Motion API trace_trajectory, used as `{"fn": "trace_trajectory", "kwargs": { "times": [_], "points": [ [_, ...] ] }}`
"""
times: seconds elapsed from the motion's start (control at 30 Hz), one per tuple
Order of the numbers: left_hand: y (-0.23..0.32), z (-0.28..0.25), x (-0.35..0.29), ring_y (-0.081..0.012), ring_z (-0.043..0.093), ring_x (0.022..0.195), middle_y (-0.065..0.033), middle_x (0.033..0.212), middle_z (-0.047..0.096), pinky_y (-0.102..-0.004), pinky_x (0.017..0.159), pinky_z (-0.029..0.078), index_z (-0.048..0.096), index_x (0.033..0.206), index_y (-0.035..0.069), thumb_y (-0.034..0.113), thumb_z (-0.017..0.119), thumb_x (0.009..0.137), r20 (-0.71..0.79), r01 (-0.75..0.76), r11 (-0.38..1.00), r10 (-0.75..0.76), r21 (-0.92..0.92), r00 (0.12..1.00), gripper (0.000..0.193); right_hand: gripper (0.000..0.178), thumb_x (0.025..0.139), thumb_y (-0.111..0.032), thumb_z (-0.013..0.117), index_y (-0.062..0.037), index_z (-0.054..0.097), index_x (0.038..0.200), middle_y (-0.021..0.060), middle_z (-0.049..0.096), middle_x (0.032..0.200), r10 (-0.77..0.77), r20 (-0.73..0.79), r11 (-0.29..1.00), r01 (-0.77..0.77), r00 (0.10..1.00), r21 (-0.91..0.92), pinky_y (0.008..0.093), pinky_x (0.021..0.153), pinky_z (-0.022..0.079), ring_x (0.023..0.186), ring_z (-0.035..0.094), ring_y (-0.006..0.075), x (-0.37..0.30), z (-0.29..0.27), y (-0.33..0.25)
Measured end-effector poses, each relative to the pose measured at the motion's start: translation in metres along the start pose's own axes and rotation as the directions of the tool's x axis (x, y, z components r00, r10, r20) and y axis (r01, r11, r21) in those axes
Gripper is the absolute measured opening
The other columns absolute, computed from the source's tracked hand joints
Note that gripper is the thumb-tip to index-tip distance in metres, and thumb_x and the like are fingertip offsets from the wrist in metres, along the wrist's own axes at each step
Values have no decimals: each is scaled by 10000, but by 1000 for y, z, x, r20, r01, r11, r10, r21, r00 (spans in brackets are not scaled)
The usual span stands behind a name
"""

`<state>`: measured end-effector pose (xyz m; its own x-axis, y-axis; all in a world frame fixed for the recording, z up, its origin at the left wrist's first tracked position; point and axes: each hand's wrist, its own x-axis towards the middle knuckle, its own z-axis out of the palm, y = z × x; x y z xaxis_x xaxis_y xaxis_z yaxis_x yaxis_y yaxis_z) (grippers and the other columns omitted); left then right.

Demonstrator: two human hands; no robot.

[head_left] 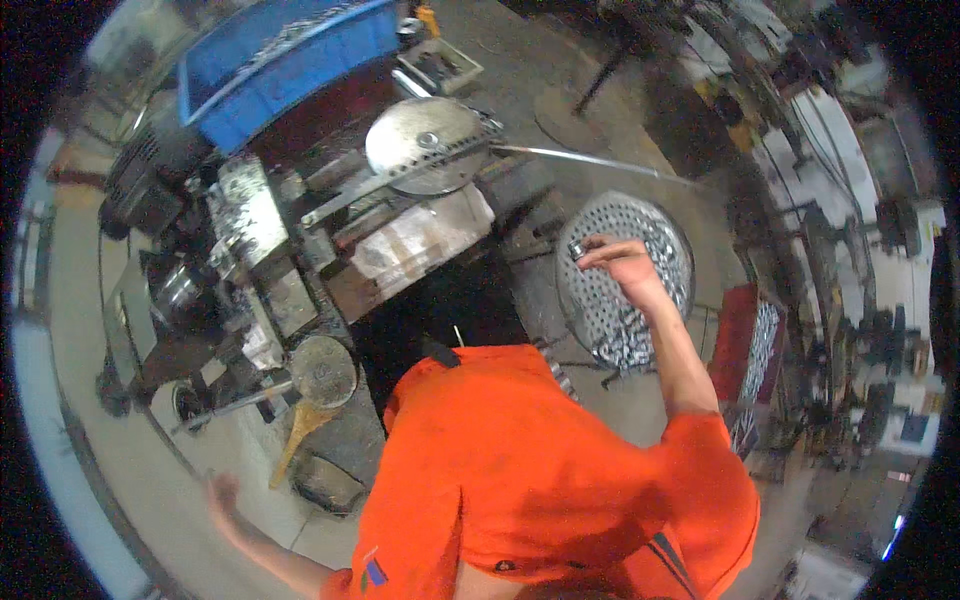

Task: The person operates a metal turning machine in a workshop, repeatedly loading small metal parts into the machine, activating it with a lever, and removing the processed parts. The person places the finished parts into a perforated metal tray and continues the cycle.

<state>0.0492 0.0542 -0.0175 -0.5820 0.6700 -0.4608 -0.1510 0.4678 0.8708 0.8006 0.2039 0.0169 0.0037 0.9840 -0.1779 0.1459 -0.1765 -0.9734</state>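
My right hand [622,264] is over a round perforated metal plate [592,292], its fingers pinched together. At their tips shows a small metal piece [577,250], too small to name more exactly. Shiny small metal parts [626,342] lie heaped on the near and right side of the plate. My left hand [222,492] is stretched out at the lower left, above the floor and left of a wooden-handled tool [292,450]. Motion smears its fingers, and nothing can be made out in it.
Ahead stands a bench machine with a round metal disc [425,125] and a long rod [600,163] reaching right. Behind it is a blue bin [300,75]. A red tray [737,325] with metal parts sits right. A wheel handle [325,372] stands at left.
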Motion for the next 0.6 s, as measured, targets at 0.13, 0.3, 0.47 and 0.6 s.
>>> {"fn": "trace_trajectory", "kwargs": {
  "times": [0.13,0.3,0.47,0.6],
  "points": [
    [9,25,-21,-139,532,727,-73,808,548,-289,674,436,453,1102,-9,306,567,755,-93,-135,989,140,65,986,483,390,542,136,371,-18,651,767,162,563,990,-349,108,935,338,931,109,299,803,405,912,534,225,39,40,-74],
    [15,26,-24,-169,542,608,-96,687,561,-302,558,445,533,894,0,250,569,743,-168,-167,955,211,244,963,295,434,488,-8,374,10,633,837,185,520,1045,-235,479,942,320,846,-103,307,803,408,919,527,225,104,141,-81],
    [21,38,-69,-328,542,669,-211,695,535,-383,617,423,505,870,-39,267,605,665,-195,-44,556,363,830,911,382,401,483,-56,467,-17,625,850,196,506,1069,-442,753,727,687,488,-19,333,796,406,964,508,262,139,261,-127],
    [8,37,-111,-371,529,802,-239,817,550,-403,671,415,517,912,-22,263,601,673,-280,100,540,263,836,923,382,300,522,-98,528,-18,623,796,186,487,1082,-564,797,288,956,218,-58,321,799,406,926,496,338,151,352,-179]
  ]
}}
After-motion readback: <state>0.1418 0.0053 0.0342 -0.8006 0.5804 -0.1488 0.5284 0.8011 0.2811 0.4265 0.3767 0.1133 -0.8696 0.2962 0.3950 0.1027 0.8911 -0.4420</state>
